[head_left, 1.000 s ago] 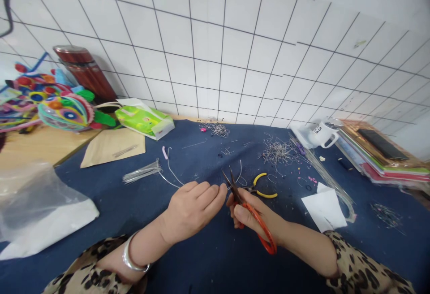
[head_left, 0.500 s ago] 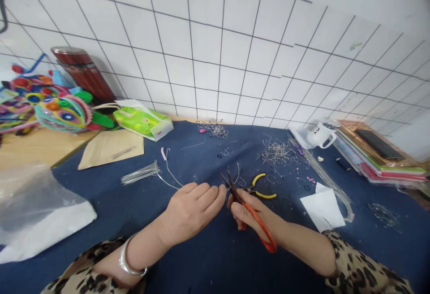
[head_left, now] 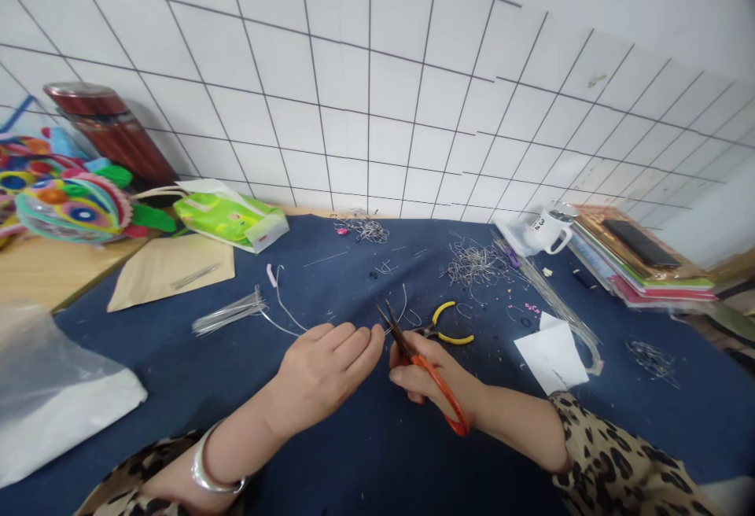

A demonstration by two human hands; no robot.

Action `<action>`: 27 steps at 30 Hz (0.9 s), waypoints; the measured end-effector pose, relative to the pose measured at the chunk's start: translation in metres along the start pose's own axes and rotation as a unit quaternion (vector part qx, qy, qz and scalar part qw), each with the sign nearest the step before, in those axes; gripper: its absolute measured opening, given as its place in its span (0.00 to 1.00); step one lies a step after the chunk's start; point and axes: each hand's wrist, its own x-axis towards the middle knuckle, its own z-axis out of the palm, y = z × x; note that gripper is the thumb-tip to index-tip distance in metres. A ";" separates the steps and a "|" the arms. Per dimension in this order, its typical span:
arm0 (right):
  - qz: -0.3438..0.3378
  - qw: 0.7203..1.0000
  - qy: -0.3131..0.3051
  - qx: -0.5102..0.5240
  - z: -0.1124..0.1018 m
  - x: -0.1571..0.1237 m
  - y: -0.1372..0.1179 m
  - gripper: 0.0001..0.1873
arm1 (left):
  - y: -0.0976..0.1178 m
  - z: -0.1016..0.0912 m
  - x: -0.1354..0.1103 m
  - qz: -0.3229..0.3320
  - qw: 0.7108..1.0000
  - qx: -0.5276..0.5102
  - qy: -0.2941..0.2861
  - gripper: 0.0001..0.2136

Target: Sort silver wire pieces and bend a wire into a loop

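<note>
My left hand (head_left: 330,366) is closed on a thin pale wire (head_left: 281,309), whose long bent end curves out to the left above the blue cloth. A second end (head_left: 404,300) rises in a curve on the right side. My right hand (head_left: 440,378) grips orange-handled scissors (head_left: 433,374); their dark blades point up and left, slightly parted, close to my left fingertips. Whether the blades touch the wire I cannot tell. Just behind my right hand, yellow-handled pliers (head_left: 453,327) lie spread on the cloth.
Straight wires (head_left: 230,311) lie in a bundle at left, near a brown envelope (head_left: 171,268). Tangled wire pieces (head_left: 475,262) sit at back right. A white mug (head_left: 551,229), stacked books (head_left: 642,264) and white paper (head_left: 551,355) are on the right; a plastic bag (head_left: 64,398) is at left.
The whole view has shifted, so everything sits a little further left. Both hands keep nearly the same pose, with the scissor blades still beside my left fingertips.
</note>
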 end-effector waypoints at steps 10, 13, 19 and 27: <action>-0.014 0.999 0.030 0.033 0.001 0.003 0.012 0.08 | 0.003 0.004 0.000 -0.010 1.000 0.007 0.009 0.11; 0.011 0.997 0.045 0.069 0.002 0.007 0.020 0.07 | 0.003 0.005 -0.001 -0.016 1.000 0.012 0.018 0.11; -0.001 0.998 0.014 0.065 -0.003 0.008 0.024 0.10 | 0.001 0.007 -0.004 -0.026 1.000 -0.003 0.010 0.10; -0.041 0.969 0.070 -0.233 -0.039 0.002 -0.009 0.13 | 0.003 0.010 -0.005 -0.005 0.999 -0.049 0.000 0.10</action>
